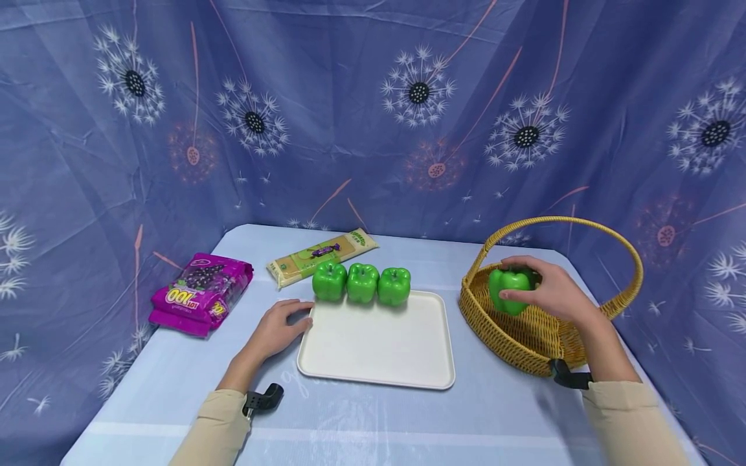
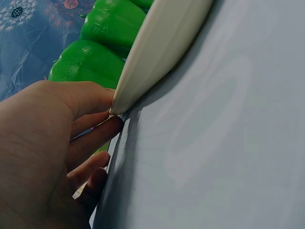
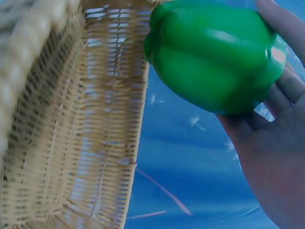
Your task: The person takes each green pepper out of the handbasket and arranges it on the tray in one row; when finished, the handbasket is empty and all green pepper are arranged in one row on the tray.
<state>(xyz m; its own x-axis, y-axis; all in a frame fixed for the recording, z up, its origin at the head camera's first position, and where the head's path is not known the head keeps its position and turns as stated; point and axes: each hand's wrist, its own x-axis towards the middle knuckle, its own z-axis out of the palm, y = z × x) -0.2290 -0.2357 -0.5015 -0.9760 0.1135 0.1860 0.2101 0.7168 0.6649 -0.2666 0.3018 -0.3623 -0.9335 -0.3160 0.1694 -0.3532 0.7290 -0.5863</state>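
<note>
My right hand (image 1: 550,288) grips a green bell pepper (image 1: 509,289), thumb on its near side and fingers round the far side. In the head view the pepper overlaps the mouth of a wicker basket (image 1: 501,336), under its arched handle. The right wrist view shows the same pepper (image 3: 214,57) beside the basket's woven wall (image 3: 109,124). At the left edge of a white tray (image 1: 379,343), my left hand (image 1: 281,329) touches the rim with its fingertips. Three more green bell peppers (image 1: 362,283) stand in a row along the tray's far edge.
Behind the peppers lies a long yellow-green packet (image 1: 323,255). A purple bag (image 1: 201,291) with a grape picture is at the table's left side. A blue dandelion-print curtain (image 1: 350,116) rises behind the light-blue table (image 1: 350,427).
</note>
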